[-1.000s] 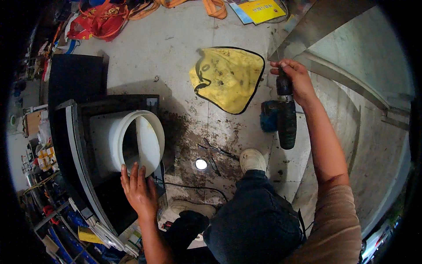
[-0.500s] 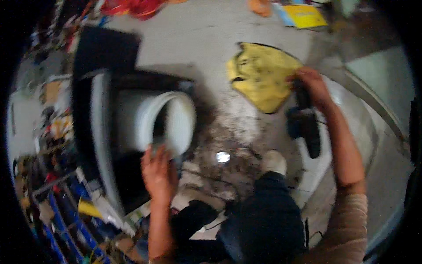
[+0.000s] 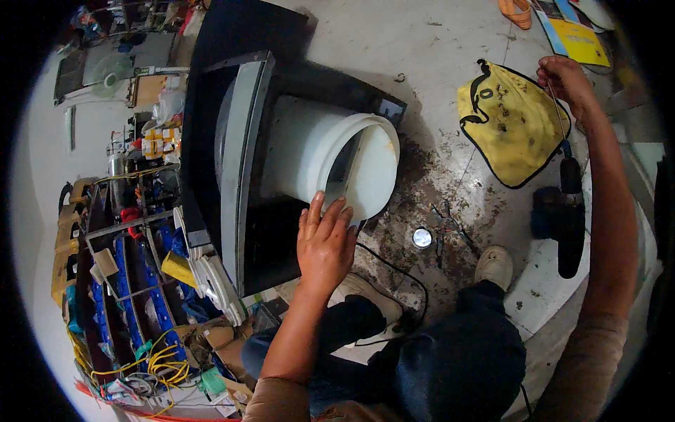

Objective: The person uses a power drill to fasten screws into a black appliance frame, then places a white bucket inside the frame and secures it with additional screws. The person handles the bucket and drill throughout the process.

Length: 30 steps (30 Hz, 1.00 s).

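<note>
My left hand (image 3: 326, 243) has its fingers spread, with the fingertips at the lower rim of a white round duct collar (image 3: 299, 151). That collar sticks out of a large black-and-grey hood-like appliance (image 3: 246, 162) lying on the floor to the left. At the right, my right hand (image 3: 567, 83) is closed around the upper end of a long thin metal bit (image 3: 560, 112). The bit's other end runs into a dark power drill (image 3: 571, 186), which points handle-down; whether it hangs or rests is unclear. Left of this hand lies a dirty yellow cloth (image 3: 513, 126) with black edging.
A small round shiny disc (image 3: 422, 238) lies on the floor amid scattered dirt and loose wires (image 3: 455, 228). My shoes (image 3: 494, 267) stand close by. Shelving with blue bins (image 3: 130, 281) fills the left. A yellow packet (image 3: 580, 42) and an orange basket (image 3: 517, 13) are at the far right.
The view has shifted, so the appliance and cloth appear further right. My right hand now sits further up from the drill body, with the long bit showing between. The left hand stays at the collar.
</note>
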Each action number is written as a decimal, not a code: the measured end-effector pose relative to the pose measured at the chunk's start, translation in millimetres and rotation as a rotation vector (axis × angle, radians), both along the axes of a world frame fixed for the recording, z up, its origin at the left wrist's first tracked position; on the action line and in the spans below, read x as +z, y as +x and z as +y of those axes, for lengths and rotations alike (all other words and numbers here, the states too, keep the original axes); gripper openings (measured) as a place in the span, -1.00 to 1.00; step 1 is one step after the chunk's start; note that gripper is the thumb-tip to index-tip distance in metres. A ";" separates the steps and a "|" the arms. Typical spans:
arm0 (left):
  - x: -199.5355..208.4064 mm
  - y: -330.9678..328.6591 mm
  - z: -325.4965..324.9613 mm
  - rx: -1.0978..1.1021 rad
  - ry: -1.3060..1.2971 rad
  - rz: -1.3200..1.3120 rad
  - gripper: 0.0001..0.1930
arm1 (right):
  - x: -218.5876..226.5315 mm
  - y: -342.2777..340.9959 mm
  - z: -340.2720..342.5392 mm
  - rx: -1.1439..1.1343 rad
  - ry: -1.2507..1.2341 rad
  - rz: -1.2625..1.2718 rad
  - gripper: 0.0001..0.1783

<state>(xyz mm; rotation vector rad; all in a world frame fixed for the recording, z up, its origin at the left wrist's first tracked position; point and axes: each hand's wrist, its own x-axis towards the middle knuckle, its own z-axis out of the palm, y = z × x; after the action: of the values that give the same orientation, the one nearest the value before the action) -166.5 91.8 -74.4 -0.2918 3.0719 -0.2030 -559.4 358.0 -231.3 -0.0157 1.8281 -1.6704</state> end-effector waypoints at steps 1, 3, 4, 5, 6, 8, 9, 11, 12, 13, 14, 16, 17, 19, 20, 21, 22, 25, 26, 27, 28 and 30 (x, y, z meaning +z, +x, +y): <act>-1.0 -0.5 1.2 0.012 0.002 -0.007 -0.67 | 0.2 1.1 -0.8 0.023 -0.032 -0.011 -0.77; 2.1 -3.2 2.8 0.023 -0.003 -0.024 -0.67 | 0.5 2.2 -3.9 0.035 -0.053 -0.042 -0.77; 4.5 -8.6 6.8 0.016 0.010 -0.028 -0.66 | 0.4 1.1 1.5 0.015 -0.023 -0.056 -0.77; 0.7 -13.6 10.7 0.000 0.044 -0.026 -0.65 | 2.2 -0.3 12.3 -0.013 0.028 -0.064 -0.77; -1.0 -8.3 5.8 -0.032 0.019 -0.017 -0.64 | -1.1 0.0 12.7 0.004 -0.001 -0.077 -0.77; -4.8 -6.0 5.7 -0.026 -0.007 -0.055 -0.65 | -6.2 -2.8 14.7 0.101 -0.048 -0.116 -0.77; -2.9 -3.6 5.7 -0.014 0.033 -0.030 -0.66 | -2.9 8.0 2.7 0.000 -0.083 -0.162 -0.78; -2.4 -3.0 9.0 0.001 -0.009 -0.004 -0.71 | 1.2 6.5 -0.7 -0.026 -0.127 -0.266 -0.78; -2.1 -3.8 9.8 -0.006 -0.011 0.003 -0.72 | 7.2 5.9 0.7 -0.011 -0.116 -0.272 -0.78; -1.0 -4.5 10.5 -0.011 -0.024 0.009 -0.72 | 9.7 6.5 1.6 -0.027 -0.124 -0.273 -0.77; -0.5 -5.6 12.4 -0.007 -0.021 0.005 -0.72 | 11.3 6.9 2.1 -0.039 -0.134 -0.273 -0.77; -0.6 -7.2 14.7 0.007 -0.018 -0.007 -0.73 | 10.3 4.3 6.6 -0.027 -0.134 -0.278 -0.77; -2.3 -8.0 14.7 0.001 -0.013 -0.004 -0.73 | 9.5 1.2 10.0 -0.015 -0.128 -0.290 -0.77; -4.1 -7.7 13.8 -0.007 -0.010 -0.004 -0.73 | 8.9 -1.1 12.1 0.014 -0.122 -0.319 -0.77; -3.9 -7.0 13.0 -0.005 -0.011 -0.005 -0.73 | 9.2 -0.5 11.2 0.012 -0.115 -0.317 -0.78; -3.8 -6.3 12.5 -0.003 -0.012 -0.005 -0.73 | 9.7 -0.6 10.5 0.011 -0.108 -0.316 -0.78; -3.6 -5.8 11.8 -0.001 -0.014 -0.005 -0.73 | 10.7 -0.5 9.2 0.009 -0.101 -0.314 -0.78; -3.2 -5.1 11.3 0.010 -0.016 -0.009 -0.73 | 11.4 -0.3 6.7 0.044 -0.102 -0.288 -0.78; -3.1 -5.1 11.2 0.010 -0.018 -0.009 -0.73 | 11.3 -0.4 6.1 0.044 -0.102 -0.284 -0.79; -3.1 -5.2 11.1 0.010 -0.020 -0.009 -0.73 | 11.0 -0.5 5.4 0.044 -0.102 -0.280 -0.79; -3.2 -5.0 11.4 0.010 -0.020 -0.008 -0.73 | 10.3 -0.9 5.8 0.044 -0.101 -0.275 -0.79; -3.9 -4.5 11.4 0.018 -0.020 -0.014 -0.72 | 7.8 -1.3 5.4 0.078 -0.123 -0.243 -0.79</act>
<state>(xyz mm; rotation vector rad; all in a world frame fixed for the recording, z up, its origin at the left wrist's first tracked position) -171.0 103.2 -78.2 -0.3167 3.0537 -0.2344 -560.7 363.4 -223.5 0.0605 1.5249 -1.6501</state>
